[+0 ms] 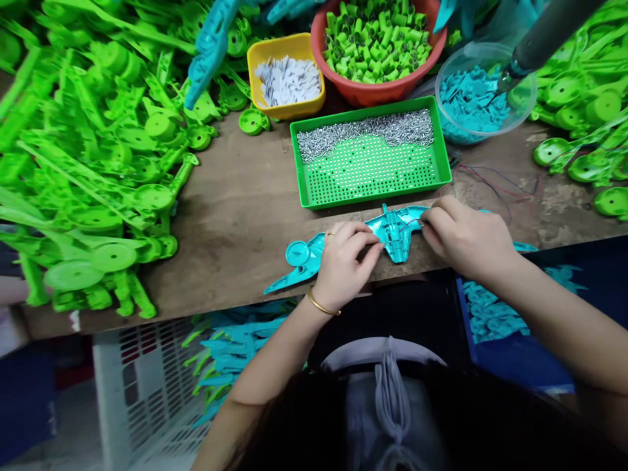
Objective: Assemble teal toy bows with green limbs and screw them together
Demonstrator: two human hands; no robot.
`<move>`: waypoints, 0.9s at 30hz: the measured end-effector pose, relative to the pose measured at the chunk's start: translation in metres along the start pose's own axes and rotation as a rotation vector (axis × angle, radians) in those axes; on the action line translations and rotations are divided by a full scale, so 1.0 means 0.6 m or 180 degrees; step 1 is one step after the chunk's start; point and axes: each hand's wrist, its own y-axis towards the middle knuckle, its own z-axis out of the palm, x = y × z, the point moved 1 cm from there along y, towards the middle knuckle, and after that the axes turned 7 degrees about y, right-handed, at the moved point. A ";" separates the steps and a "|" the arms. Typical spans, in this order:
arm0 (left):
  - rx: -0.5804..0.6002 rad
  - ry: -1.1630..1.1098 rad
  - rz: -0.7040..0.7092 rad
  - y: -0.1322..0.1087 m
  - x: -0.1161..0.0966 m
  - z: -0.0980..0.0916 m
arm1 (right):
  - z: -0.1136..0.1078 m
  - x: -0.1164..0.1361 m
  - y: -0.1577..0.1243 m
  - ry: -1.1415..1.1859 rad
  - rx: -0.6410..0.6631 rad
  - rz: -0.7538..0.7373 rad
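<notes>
A blue plastic shell (398,237), shaped like wings with a round disc at its left part, lies near the front edge of the wooden table. My left hand (346,258) rests on its left wing, thumb and fingers pressed together near the middle section. At the right wing, my right hand (456,232) has its fingers pinched by a thin dark wire (408,224) that runs over the shell. The fingertips of the right hand hide part of that wing.
Behind the shell stands a green tray (373,190) of small metal screws. Farther back are a yellow bowl (314,108), a red bowl (377,95) and a clear tub (527,108). Green parts (112,163) heap at left. A dark tool (549,36) hangs at upper right.
</notes>
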 end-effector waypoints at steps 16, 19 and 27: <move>0.0741 0.0284 -0.0058 0.023 0.002 0.002 | 0.020 0.011 0.022 0.1376 0.0943 0.0543; 0.0589 0.0303 -0.0186 0.029 0.004 -0.014 | 0.029 -0.001 0.018 0.1779 0.0807 0.0385; 0.0152 -0.0281 -0.0483 0.014 0.050 -0.028 | 0.025 -0.002 0.000 0.1228 0.0894 -0.0239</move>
